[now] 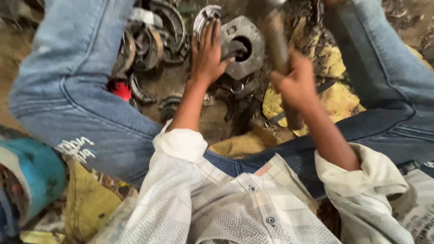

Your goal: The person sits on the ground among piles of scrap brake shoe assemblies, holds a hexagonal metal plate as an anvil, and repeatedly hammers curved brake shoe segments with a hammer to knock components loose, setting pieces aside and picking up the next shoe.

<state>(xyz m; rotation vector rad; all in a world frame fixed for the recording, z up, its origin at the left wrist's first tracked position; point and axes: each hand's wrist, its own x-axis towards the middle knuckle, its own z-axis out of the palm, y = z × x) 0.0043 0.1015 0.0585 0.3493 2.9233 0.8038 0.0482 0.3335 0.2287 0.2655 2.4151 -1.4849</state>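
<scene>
Head view, person seated on floor w/ knees apart. Left hand (207, 53) lies flat, fingers (211, 32) spread open, on the left edge of a grey metal plate (246, 45) w/ round centre hole, far centre. Right hand (296, 83) just right of plate, fingers closed round a hammer handle (279, 54), blurred; head cut off at far edge. Brake shoes (151, 38) piled far left; red part (121, 89) near them. Yellow cloth (334, 90) right; teal container (34, 174) near left.
</scene>
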